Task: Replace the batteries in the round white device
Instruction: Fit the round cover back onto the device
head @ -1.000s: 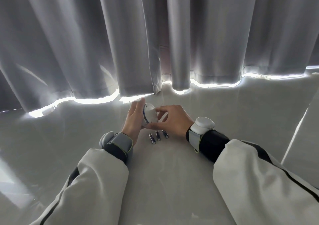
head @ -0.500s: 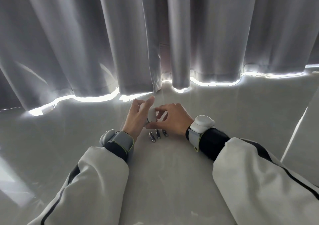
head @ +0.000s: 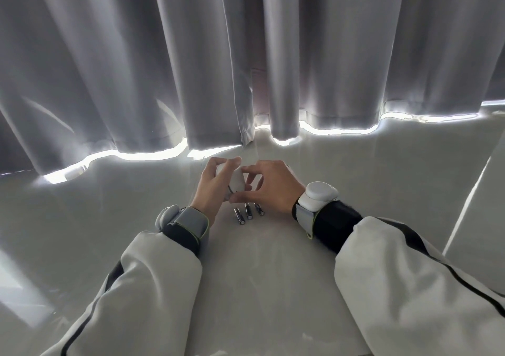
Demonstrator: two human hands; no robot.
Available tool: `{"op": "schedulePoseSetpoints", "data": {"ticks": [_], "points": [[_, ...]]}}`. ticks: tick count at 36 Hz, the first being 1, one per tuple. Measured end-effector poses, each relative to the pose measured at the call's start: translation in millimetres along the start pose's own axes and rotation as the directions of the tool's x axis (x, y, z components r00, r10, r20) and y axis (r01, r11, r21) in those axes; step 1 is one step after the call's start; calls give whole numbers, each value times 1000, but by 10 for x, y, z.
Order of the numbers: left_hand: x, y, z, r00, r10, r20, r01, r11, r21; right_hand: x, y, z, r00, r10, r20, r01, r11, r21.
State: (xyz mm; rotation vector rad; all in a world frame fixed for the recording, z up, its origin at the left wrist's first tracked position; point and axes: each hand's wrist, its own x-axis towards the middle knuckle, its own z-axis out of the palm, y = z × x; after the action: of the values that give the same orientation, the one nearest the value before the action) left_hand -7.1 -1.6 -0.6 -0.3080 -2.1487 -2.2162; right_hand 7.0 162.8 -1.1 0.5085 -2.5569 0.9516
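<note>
Both hands, left hand (head: pixel 211 184) and right hand (head: pixel 269 184), are clamped on the round white device (head: pixel 236 182), seemingly opening its cover; next, fitting the batteries (head: pixel 248 212) just below.

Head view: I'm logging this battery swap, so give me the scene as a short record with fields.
surface: pale glossy tabletop
device: round white plastic device, held up off the surface between both hands
left hand: grip around the device's left side
right hand: fingertips on the device's right side
batteries: three small dark cylindrical batteries lying side by side on the surface, just below the hands, untouched
backdrop: grey pleated curtain
device interior: not visible
</note>
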Motion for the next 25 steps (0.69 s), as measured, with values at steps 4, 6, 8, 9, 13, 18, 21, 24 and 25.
{"op": "schedulePoseSetpoints", "data": {"ticks": [4, 6, 8, 9, 13, 18, 21, 24, 25], "points": [[9, -7, 10, 1000, 13, 7, -13, 1000, -9, -5, -4, -12, 1000, -8, 7, 8, 1000, -9], [15, -12, 6, 1000, 16, 8, -16, 1000, -19, -2, -9, -10, 1000, -21, 9, 21, 1000, -21], [22, -21, -1, 1000, 17, 4, -17, 1000, -27, -2, -15, -4, 999, -43, -5, 42, 999, -19], [26, -26, -6, 1000, 17, 1, -17, 999, -30, -3, -16, -2, 998, -53, -19, 53, 999, -2], [40, -38, -6, 1000, 20, -11, -20, 999, -32, -4, -20, 4, 994, -92, -61, 95, 995, 40], [50, -36, -5, 1000, 22, -2, -22, 999, -35, 5, -19, -7, 992, -111, -66, 113, 993, 27], [52, -40, -12, 999, 32, 4, -32, 999, -25, 2, -21, -5, 991, -122, -62, 123, 992, 12], [41, -27, -7, 999, 33, 11, -32, 999, -22, 3, -26, -8, 990, -126, -71, 125, 992, -20], [36, -19, -3, 999, 32, 14, -32, 999, -23, 3, -28, -11, 989, -125, -74, 123, 992, -29]]}}
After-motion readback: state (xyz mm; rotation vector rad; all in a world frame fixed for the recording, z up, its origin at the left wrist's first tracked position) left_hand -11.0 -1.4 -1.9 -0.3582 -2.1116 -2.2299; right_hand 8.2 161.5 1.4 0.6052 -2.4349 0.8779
